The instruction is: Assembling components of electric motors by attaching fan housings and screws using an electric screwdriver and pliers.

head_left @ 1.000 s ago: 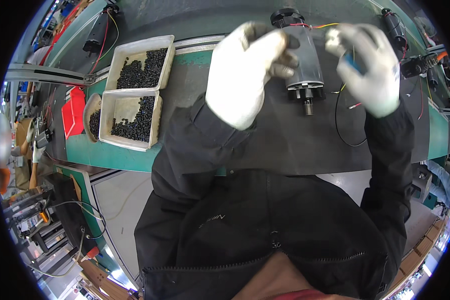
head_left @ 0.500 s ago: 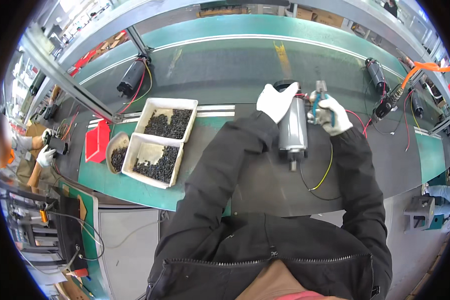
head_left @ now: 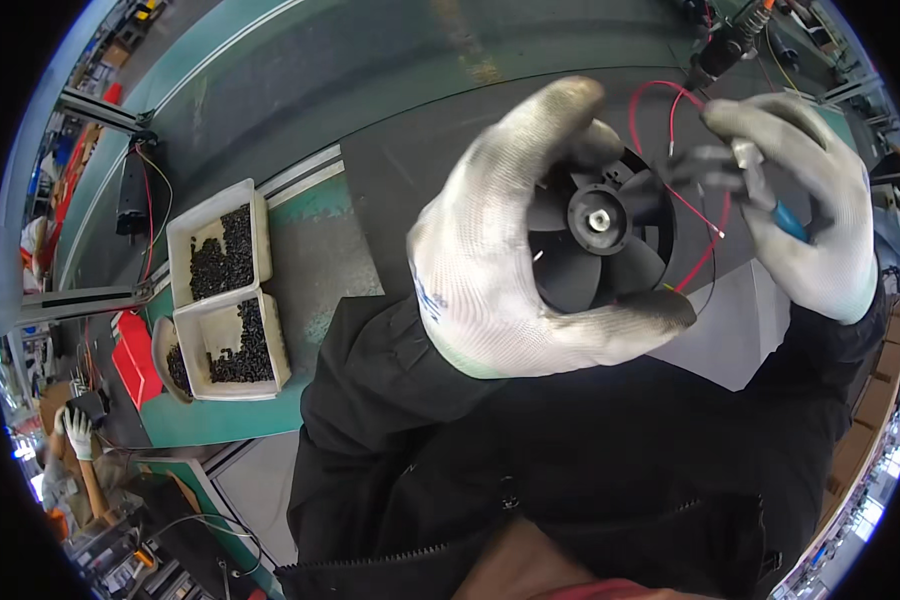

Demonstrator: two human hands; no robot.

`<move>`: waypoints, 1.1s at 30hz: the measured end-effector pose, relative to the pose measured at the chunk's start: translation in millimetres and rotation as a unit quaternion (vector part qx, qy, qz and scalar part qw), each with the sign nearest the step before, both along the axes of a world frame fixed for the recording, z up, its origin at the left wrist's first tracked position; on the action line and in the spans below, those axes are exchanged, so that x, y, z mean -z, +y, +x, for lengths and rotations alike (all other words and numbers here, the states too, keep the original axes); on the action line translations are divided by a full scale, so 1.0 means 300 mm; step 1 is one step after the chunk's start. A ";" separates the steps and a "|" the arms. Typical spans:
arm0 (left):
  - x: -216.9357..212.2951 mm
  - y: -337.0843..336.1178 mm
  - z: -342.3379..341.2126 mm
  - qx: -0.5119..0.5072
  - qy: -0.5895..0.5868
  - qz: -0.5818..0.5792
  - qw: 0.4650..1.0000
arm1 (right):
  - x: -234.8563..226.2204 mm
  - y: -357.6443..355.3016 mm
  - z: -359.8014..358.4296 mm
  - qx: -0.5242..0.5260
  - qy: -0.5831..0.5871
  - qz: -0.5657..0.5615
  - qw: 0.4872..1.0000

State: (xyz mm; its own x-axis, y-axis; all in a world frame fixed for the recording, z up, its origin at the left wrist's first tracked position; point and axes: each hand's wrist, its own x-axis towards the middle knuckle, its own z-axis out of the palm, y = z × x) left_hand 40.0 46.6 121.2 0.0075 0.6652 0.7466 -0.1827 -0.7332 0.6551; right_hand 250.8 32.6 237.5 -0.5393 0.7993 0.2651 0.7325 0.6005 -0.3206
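Observation:
My left hand (head_left: pixel 485 250), in a white knit glove, wraps around a motor (head_left: pixel 580 282), thumb below and fingers above. The motor's fan end faces up, with black blades around a central hub and shaft. Its silver body is hidden from view. At the right, my gloved right hand (head_left: pixel 820 215) is closed on blue-handled pliers (head_left: pixel 755 180), whose jaws are blurred. Red wires (head_left: pixel 638 110) loop out beside the motor toward the pliers; one bare wire end (head_left: pixel 720 234) hangs between the hands. Whether the jaws touch a wire I cannot tell.
Two white bins (head_left: pixel 261 240) of small black parts stand left, beside a smaller tub (head_left: pixel 160 340) and a red bin (head_left: pixel 133 362). Another motor (head_left: pixel 132 195) lies on the belt. A power screwdriver (head_left: pixel 722 55) hangs far right. A co-worker's gloved hand (head_left: pixel 79 435) shows at far left.
The motor has been lifted off the table and tipped so that its fan end faces up. Both hands have come closer, the right one still with the pliers. The view has turned.

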 end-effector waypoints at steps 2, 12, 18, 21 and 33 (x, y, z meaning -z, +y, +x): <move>0.001 -0.006 -0.002 -0.010 0.014 0.010 1.000 | -0.023 -0.017 -0.008 -0.014 -0.064 0.033 0.997; 0.021 0.007 -0.030 0.030 0.013 0.133 0.991 | -0.106 -0.088 -0.099 0.017 -0.192 -0.052 0.980; 0.026 0.014 -0.023 -0.004 0.078 0.145 0.986 | -0.092 -0.098 -0.121 -0.022 -0.270 -0.002 0.962; 0.026 0.003 -0.075 0.075 0.116 0.140 0.980 | -0.113 -0.024 -0.107 -0.063 -0.252 0.056 0.964; 0.068 0.024 -0.022 0.105 -0.059 0.077 0.990 | 0.731 0.102 0.600 0.379 -0.032 0.138 0.914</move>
State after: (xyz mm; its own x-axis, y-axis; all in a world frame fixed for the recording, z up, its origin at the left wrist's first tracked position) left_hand 33.3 53.9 100.9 0.0395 0.5371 0.8426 -0.4105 -0.7601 0.5037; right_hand 430.8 63.1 18.2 0.1204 0.8570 0.5010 0.9839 -0.0358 -0.1752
